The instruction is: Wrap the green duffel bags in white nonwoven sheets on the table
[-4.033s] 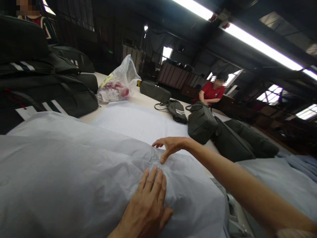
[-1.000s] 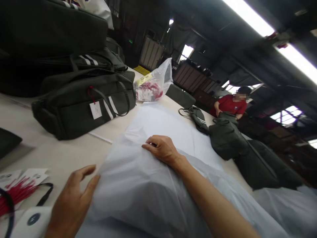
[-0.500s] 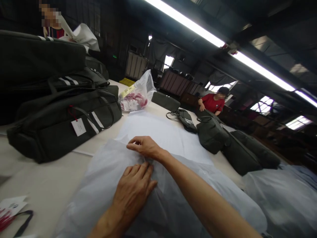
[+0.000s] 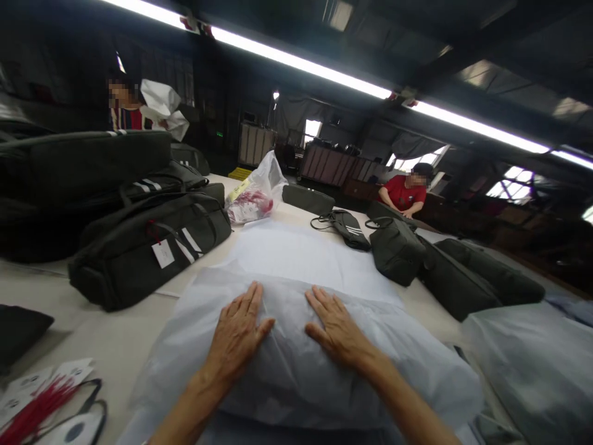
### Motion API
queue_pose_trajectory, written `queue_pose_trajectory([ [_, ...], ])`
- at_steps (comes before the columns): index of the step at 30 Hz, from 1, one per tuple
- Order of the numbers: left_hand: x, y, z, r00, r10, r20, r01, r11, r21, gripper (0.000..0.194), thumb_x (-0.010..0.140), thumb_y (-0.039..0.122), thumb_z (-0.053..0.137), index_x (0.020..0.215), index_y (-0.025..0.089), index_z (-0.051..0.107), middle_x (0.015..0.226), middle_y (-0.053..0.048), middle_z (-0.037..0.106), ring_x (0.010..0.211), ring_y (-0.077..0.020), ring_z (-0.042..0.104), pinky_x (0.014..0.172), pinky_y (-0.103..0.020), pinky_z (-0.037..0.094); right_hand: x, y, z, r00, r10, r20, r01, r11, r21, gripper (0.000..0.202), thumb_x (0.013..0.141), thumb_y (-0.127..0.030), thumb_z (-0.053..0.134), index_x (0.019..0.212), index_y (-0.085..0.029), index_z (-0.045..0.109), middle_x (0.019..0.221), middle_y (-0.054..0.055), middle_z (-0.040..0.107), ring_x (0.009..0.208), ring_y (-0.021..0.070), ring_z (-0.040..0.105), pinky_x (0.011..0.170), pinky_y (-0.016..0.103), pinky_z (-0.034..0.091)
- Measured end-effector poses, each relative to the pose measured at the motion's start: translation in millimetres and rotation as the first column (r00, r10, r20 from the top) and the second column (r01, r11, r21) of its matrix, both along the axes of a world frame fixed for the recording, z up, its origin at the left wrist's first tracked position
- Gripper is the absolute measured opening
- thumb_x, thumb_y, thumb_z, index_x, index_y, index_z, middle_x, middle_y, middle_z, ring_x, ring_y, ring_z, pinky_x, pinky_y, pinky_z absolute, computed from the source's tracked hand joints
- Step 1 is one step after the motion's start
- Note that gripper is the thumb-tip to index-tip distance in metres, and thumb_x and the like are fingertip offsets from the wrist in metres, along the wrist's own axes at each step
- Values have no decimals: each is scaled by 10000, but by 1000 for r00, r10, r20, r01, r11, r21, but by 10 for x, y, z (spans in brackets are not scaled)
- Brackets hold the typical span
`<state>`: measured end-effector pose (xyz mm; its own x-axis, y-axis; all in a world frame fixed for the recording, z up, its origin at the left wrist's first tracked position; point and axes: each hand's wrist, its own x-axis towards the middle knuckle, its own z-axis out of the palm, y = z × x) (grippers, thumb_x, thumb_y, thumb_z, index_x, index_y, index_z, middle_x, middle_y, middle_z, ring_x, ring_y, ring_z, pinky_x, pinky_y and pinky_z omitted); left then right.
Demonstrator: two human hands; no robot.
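Observation:
A bulky item in a translucent plastic bag (image 4: 296, 383) lies across the table in front of me; something dark shows faintly through the plastic. My left hand (image 4: 239, 327) rests flat on top of it, fingers stretched forward and thumb out. Beside it, my right hand (image 4: 336, 327) presses flat on the same plastic with its fingers spread. Neither hand grips anything. White sheets (image 4: 301, 250) lie flat beyond the bagged item.
Dark duffel bag (image 4: 148, 247) with a white tag stands left. Tags with red strings (image 4: 41, 395) lie front left. A clear bag of tags (image 4: 252, 201) sits farther back. More dark bags (image 4: 398, 250) and a plastic-wrapped bundle (image 4: 532, 364) are right. Two people work beyond.
My right hand has come back from the plastic's far edge, uncurled, and moved right to lie flat. My left hand remains on the plastic. The view has tilted and shifted left.

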<state>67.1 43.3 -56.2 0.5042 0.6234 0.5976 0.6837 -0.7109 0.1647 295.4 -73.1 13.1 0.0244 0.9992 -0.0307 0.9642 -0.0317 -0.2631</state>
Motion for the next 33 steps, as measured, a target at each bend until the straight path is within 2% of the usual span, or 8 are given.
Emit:
queue_pose_trajectory([
  [4, -36, 66, -94, 999, 35, 20, -33, 996, -82, 748, 919, 649, 357, 1442, 114, 379, 1446, -183, 483, 1259, -310, 507, 978, -445, 453, 43, 159, -30, 987, -103, -126, 107, 994, 25, 711, 967, -564, 360, 1526, -138, 253, 1566, 113, 289, 1454, 251, 246, 1204, 484, 128],
  [9, -39, 82, -138, 1000, 25, 11, -24, 993, -119, 771, 912, 671, 336, 1430, 103, 402, 1399, -191, 529, 1254, -318, 515, 1013, -478, 438, -117, 470, 156, 950, -127, -286, 180, 970, 166, 608, 919, -506, 497, 1401, -136, 489, 1392, 126, 547, 1299, 262, 481, 1122, 414, 308],
  [13, -43, 85, -155, 999, 31, 6, -31, 996, -83, 754, 918, 653, 349, 1430, 101, 406, 1387, -192, 543, 1242, -312, 531, 995, -465, 462, -375, 831, 237, 946, -85, -311, 154, 967, 202, 315, 835, -469, 624, 975, -210, 737, 1021, 52, 725, 1010, 224, 626, 920, 322, 435],
  [17, -54, 59, -140, 998, 63, -29, -66, 993, -94, 757, 917, 647, 366, 1420, 84, 421, 1376, -195, 553, 1217, -309, 552, 976, -450, 476, -455, 1007, 128, 940, -46, -337, 129, 965, 227, 237, 862, -402, 583, 776, -217, 704, 737, -3, 692, 702, 146, 605, 668, 241, 421],
  [21, -52, -1, -78, 992, 102, -73, -111, 986, -124, 756, 902, 654, 406, 1417, 101, 435, 1365, -188, 566, 1193, -314, 567, 966, -445, 471, -332, 1028, 9, 953, -66, -296, 159, 940, 302, 269, 897, -418, 529, 800, -217, 678, 690, -4, 657, 657, 142, 563, 647, 246, 383],
  [25, -35, -48, -15, 985, 134, -108, -149, 979, -142, 738, 903, 615, 453, 1405, 74, 444, 1366, -190, 567, 1194, -317, 562, 968, -456, 466, -261, 1034, 88, 900, -42, -433, 151, 964, 219, 480, 959, -534, 354, 843, -202, 681, 685, 2, 639, 647, 139, 554, 620, 238, 383],
  [29, -27, -67, 44, 980, 147, -133, -169, 971, -171, 703, 903, 572, 497, 1408, 85, 445, 1389, -174, 551, 1219, -316, 545, 988, -462, 456, -298, 1055, 125, 964, -11, -265, 43, 992, 115, 307, 809, -523, 633, 759, -226, 695, 677, -23, 640, 638, 131, 547, 586, 231, 335],
  [33, -38, -65, 111, 978, 122, -166, -154, 968, -196, 726, 894, 579, 515, 1407, 71, 443, 1400, -171, 542, 1218, -314, 545, 992, -458, 455, -289, 1083, -37, 938, 13, -348, 56, 980, 189, 253, 822, -401, 634, 669, -200, 654, 602, -42, 602, 585, 104, 502, 572, 217, 334],
])
